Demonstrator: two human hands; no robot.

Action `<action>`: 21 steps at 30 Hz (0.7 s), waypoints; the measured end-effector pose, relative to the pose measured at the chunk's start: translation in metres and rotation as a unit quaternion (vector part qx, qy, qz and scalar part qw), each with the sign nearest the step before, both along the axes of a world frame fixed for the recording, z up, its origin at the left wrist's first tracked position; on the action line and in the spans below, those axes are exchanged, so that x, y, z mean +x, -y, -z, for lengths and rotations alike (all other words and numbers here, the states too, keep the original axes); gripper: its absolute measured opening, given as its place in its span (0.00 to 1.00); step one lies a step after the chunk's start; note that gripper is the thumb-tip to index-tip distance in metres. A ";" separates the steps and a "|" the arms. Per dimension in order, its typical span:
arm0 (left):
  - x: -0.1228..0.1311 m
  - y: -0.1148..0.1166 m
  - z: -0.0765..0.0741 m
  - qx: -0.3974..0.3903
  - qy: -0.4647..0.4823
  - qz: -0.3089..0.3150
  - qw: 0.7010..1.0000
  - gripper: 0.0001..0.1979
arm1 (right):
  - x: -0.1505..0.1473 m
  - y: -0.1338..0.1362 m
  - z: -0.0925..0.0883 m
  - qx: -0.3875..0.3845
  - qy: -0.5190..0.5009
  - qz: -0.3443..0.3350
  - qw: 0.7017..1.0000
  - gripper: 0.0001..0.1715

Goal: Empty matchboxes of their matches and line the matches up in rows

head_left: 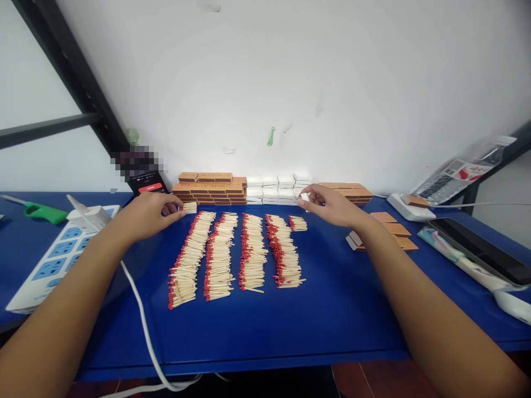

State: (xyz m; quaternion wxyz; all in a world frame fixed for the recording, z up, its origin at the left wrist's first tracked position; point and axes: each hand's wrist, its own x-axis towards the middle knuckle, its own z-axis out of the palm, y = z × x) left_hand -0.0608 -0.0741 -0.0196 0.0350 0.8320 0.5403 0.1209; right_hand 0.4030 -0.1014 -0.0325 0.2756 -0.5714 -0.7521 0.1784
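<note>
My left hand (160, 213) has curled fingers closed at the heads of a small bunch of matches (189, 208), just above the leftmost row. A small white matchbox tray (306, 198) is pinched between the thumb and fingers of my right hand (327, 203). Beside it, white trays (269, 190) stand stacked against the wall. Several long rows of red-headed matches (219, 260) lie across the blue table (323, 320). A shorter pile of matches (297, 223) sits right of them, below my right hand.
Brown matchbox sleeves (209, 190) are stacked at the back left, with more sleeves (348, 192) behind my right hand. Loose boxes (390, 226) lie under my right forearm. A power strip (53, 260), green lighter (45, 212), bottle (460, 171) and dark phone (481, 249) occupy the sides.
</note>
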 end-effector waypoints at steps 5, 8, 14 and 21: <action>-0.005 -0.004 0.004 0.005 0.011 -0.002 1.000 0.23 | -0.013 -0.002 0.002 0.035 -0.110 -0.022 0.993 0.28; -0.008 -0.004 0.004 0.008 0.015 -0.002 1.000 0.23 | -0.025 -0.012 0.013 0.022 -0.202 -0.024 0.979 0.30; -0.010 -0.006 0.008 0.016 0.004 -0.001 1.000 0.21 | -0.050 -0.038 0.015 0.080 -0.073 -0.047 0.993 0.26; -0.004 -0.004 0.010 0.016 -0.015 0.005 1.000 0.22 | -0.088 -0.062 0.003 0.246 0.191 -0.071 0.948 0.14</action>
